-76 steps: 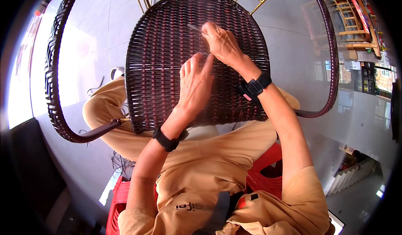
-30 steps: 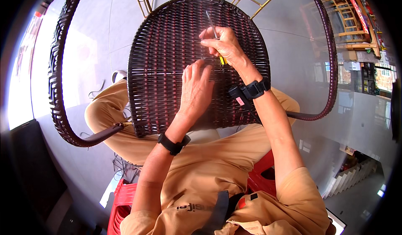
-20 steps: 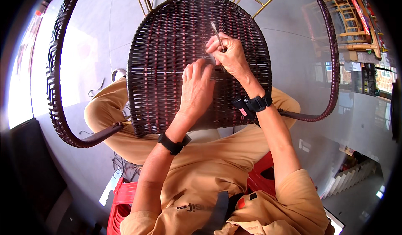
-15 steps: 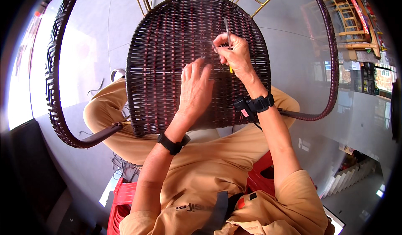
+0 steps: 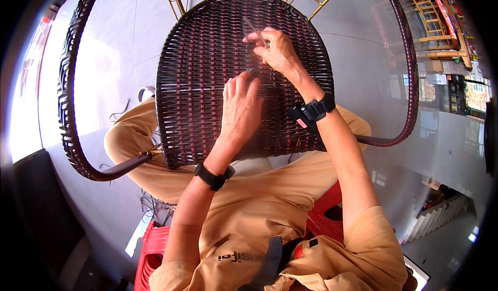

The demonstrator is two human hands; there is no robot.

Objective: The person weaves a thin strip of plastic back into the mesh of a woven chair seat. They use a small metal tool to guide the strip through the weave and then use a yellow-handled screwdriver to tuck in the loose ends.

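A chair seat woven from dark brown and reddish strands lies across my lap, between my knees. My left hand rests on its middle, fingers slightly bent and a little apart, fingertips against the weave. Farther up and to the right, my right hand is closed round a slim greyish metal tool, held tilted over the seat with its upper end pointing far left. Motion smears the tool, and its lower end is hidden by the hand. What lies under my left fingertips cannot be made out.
Wrapped armrest loops curve out on both sides of the seat. Gold-coloured metal rods run beyond its far edge. A red plastic stool is beneath me. Wooden furniture stands at the far right on the grey floor.
My right hand has moved up and slightly left, and the tool in it has swung from nearly upright to leaning left. My left hand has stayed almost in place.
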